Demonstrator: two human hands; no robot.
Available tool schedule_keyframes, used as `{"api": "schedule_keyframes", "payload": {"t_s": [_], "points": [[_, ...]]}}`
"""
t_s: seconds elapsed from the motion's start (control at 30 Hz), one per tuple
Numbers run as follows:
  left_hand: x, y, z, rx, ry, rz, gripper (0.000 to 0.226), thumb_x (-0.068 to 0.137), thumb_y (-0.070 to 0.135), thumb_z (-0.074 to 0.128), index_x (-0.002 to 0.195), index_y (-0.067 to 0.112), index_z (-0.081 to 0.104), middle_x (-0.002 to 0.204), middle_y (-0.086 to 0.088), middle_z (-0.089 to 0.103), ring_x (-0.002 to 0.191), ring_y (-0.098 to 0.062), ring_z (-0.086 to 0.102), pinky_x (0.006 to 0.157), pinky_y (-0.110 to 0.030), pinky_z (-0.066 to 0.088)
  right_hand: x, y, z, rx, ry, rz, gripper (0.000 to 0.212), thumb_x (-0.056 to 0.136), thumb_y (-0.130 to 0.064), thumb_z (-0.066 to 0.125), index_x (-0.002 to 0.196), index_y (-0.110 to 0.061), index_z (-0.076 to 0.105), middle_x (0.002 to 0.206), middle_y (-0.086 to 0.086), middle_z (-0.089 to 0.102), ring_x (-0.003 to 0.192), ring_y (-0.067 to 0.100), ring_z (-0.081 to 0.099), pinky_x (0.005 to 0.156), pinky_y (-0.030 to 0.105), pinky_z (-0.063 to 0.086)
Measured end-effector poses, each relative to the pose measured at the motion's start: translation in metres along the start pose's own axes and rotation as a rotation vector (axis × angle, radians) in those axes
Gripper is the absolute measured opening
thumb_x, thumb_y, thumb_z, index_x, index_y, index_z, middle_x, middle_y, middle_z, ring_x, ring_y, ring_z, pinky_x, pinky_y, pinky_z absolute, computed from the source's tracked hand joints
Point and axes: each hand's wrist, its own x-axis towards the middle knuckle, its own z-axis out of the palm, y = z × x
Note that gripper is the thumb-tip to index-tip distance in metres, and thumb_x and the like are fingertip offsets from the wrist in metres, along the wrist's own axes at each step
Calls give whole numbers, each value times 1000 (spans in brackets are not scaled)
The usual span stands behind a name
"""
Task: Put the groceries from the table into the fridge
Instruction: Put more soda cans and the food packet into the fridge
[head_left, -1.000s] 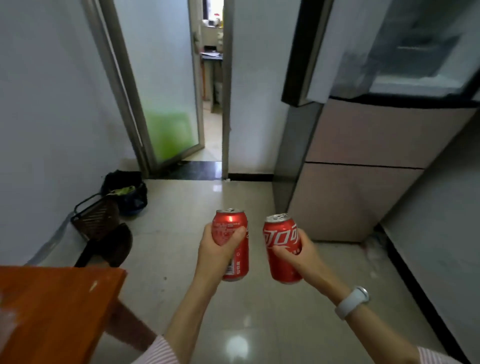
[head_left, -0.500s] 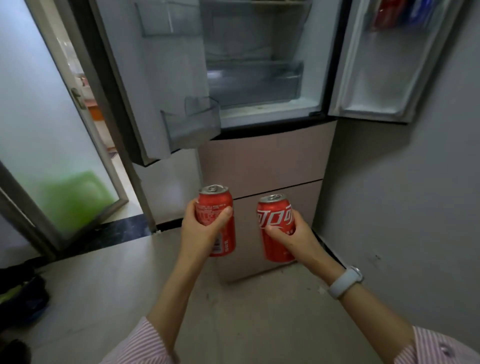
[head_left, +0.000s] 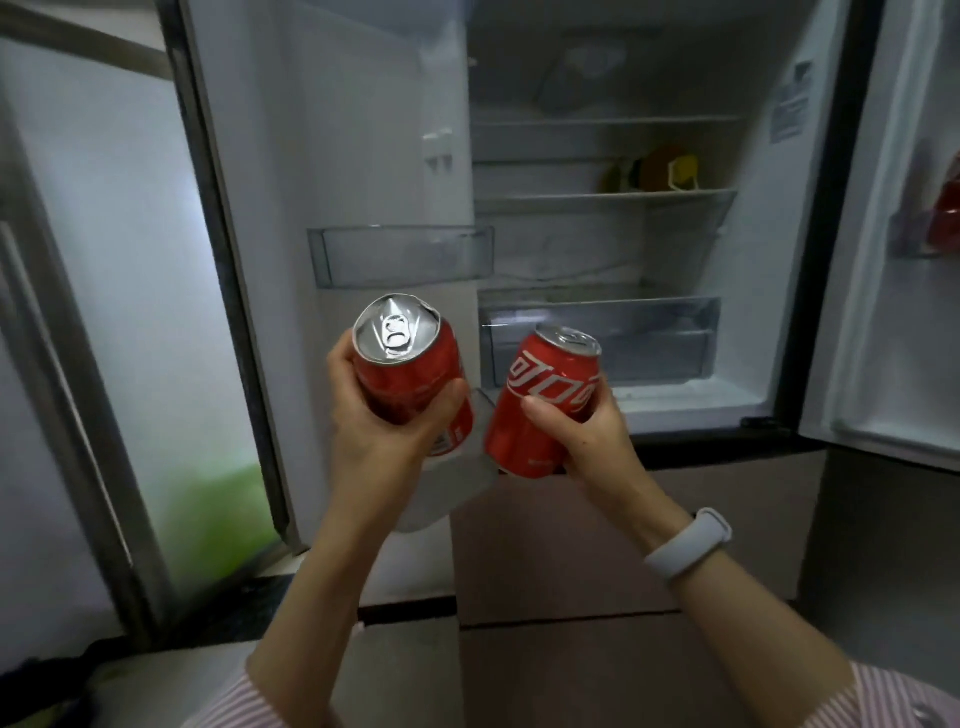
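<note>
It was a home kitchen corner: a tall fridge (head_left: 597, 218) stood open, shelves (head_left: 605, 196) and door bins (head_left: 400, 257) showing, a frosted glass door (head_left: 130, 312) just beside it on the left.

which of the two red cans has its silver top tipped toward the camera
The can in the left hand, the left red can: its silver lid and pull tab face the camera. The right red can shows mainly its lettered side, with its lid seen edge-on.
</note>
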Motion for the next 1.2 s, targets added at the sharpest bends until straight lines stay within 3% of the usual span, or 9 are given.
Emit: {"api": "schedule_keyframes", "payload": {"t_s": [0.1,0.27,0.47,0.5,0.63,0.73,0.83,1.0,1.2], "points": [[24,-19,6,79,34,-3,74,62,16,78,116,39,33,113,19,50,96,15,53,77,-5,46,47,1,7,34,-85,-21,76,61,-22,80,125,-17,39,110,1,59,104,18,59,91,37,48],[44,-42,4,265,64,-62,76,67,8,78,119,35,30,109,20,47,92,19,50,70,0,42,95,25,19,-5,-171,-48,75,72,-4,72,132,-19,29,117,4,55,107,17,57,94,36,47],[55,-62,9,510,111,-164,74,60,8,82,114,31,36,107,11,54,99,-5,56,83,-22,45,125,45,21,-246,-418,-154,76,65,-3,79,121,-25,32,103,-16,51,91,-4,55,75,4,45],[56,-65,9,551,117,-183,72,60,10,83,113,30,38,106,10,56,97,-6,57,82,-22,45,130,47,21,-307,-454,-163,75,63,-9,82,117,-26,33,102,-16,52,91,-3,55,76,5,45],[59,-73,14,733,188,-252,61,59,15,82,103,27,42,90,15,57,81,3,56,64,-11,43,144,64,20,-492,-534,-202,73,52,-40,81,110,-30,38,110,-3,54,99,14,58,87,32,50],[61,-77,17,866,208,-303,58,58,19,82,99,27,42,85,16,54,76,-3,55,58,-8,38,148,71,19,-495,-620,-167,65,60,-29,82,108,-25,38,105,-4,54,91,8,57,72,16,46],[61,-79,19,973,188,-337,59,58,23,82,106,21,47,94,8,59,88,-12,58,66,-21,44,150,76,18,-526,-680,-192,66,64,-25,80,115,-21,38,104,-5,53,89,8,55,64,8,37],[63,-80,20,1122,138,-315,60,72,24,74,124,12,47,121,-6,56,109,-19,53,81,-20,35,152,75,16,-532,-783,-220,56,71,-24,76,116,-22,44,111,-1,54,99,15,55,79,22,46],[45,-84,19,1271,123,-191,55,81,23,67,131,9,46,135,-6,48,123,-19,45,94,-15,28,150,83,13,-674,-766,-348,60,84,-30,63,136,-16,38,142,5,33,133,19,29,108,25,21]]}}
